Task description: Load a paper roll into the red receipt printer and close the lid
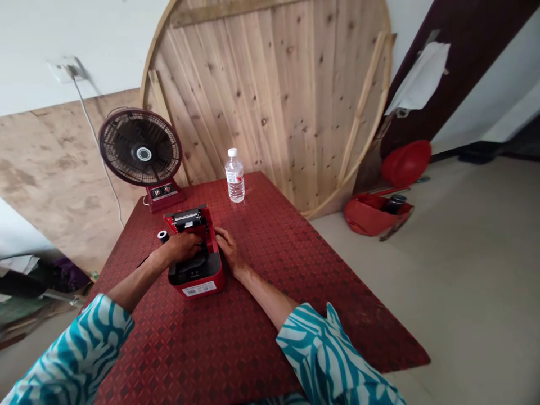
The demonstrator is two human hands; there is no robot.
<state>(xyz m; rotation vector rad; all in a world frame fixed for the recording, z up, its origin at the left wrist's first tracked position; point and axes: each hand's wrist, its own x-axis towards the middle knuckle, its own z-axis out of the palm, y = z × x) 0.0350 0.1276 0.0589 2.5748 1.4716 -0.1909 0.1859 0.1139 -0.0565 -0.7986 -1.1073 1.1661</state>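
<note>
A small red and black thermal printer (201, 279) stands on the table with its lid (188, 218) raised, showing the roller bar. My left hand (185, 246) reaches into its open compartment, fingers curled down. The fingertips, and anything between them, are hidden inside. Against the printer's right wall rests my right hand (230, 250), its fingers and thumb gripping the side near the rim. Just left of the printer, partly behind my left hand, lies a small black roll (162, 236) with a white ring at its end.
The table (261, 326) has a dark red patterned cover. A fan (141, 152) stands at its back left corner, and a water bottle (235, 177) at the back. A round wooden panel (270, 95) leans on the wall. Red bags (367, 216) lie on the floor at right.
</note>
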